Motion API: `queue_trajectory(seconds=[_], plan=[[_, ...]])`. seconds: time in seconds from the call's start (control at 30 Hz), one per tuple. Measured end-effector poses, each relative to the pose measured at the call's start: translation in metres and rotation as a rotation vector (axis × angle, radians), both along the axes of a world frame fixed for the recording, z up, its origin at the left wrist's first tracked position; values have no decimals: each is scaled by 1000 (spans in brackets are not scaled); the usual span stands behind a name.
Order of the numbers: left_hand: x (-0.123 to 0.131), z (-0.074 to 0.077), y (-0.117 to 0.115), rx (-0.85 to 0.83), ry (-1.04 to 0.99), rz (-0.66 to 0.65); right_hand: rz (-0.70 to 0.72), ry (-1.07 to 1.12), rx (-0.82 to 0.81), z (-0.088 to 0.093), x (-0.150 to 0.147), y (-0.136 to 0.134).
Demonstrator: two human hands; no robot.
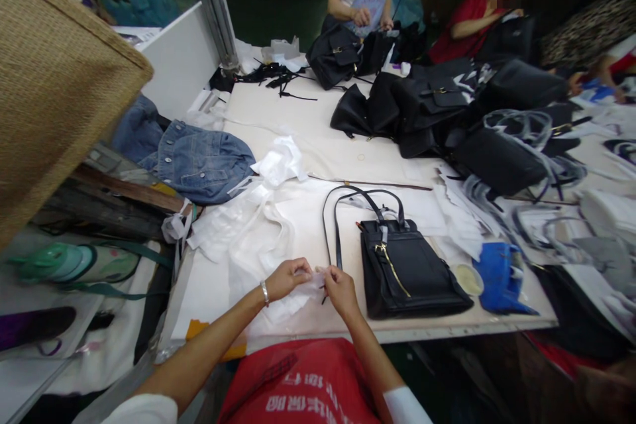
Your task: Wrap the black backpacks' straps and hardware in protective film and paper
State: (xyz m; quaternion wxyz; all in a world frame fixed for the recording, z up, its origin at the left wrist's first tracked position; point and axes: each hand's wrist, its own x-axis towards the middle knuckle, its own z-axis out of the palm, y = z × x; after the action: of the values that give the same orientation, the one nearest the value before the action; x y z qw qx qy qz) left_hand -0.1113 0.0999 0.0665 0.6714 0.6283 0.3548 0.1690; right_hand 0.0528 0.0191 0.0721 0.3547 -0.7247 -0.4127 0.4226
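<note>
My left hand [287, 279], with a silver bracelet at its wrist, pinches a small thin whitish sheet [312, 286], which could be paper or plastic. My right hand [340, 290] is closed at the sheet's other side, fingertips together. A thin dark strip end pokes out just below those fingers; what it belongs to I cannot make out. Right of my hands lies a black handbag [412, 271] with a gold zip and two upright handles. A long black strap [325, 225] loops from it down toward my right hand.
White tissue paper [281, 162] lies crumpled behind my hands. A denim garment [206, 159] rests at the left. Several black bags [422, 99] are heaped at the back right. Beside the handbag are a round tub [468, 279] and a blue bundle [499, 278]. Other people work across the table.
</note>
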Motion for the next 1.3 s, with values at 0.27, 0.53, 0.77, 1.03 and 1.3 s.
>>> queue_trajectory(seconds=[0.27, 0.53, 0.77, 1.03, 1.3], plan=[[-6, -8, 3, -186, -50, 107, -55, 472, 4, -6, -10, -4], [-9, 5, 4, -266, -132, 133, -145, 345, 39, 2, -10, -2], [2, 27, -5, 9, -90, 144, -182, 255, 50, 4, -14, 0], [16, 21, -16, 71, 24, 210, -136, 194, 39, 7, -15, -4], [12, 24, -11, 211, 135, 183, -140, 397, 24, 7, -1, -1]])
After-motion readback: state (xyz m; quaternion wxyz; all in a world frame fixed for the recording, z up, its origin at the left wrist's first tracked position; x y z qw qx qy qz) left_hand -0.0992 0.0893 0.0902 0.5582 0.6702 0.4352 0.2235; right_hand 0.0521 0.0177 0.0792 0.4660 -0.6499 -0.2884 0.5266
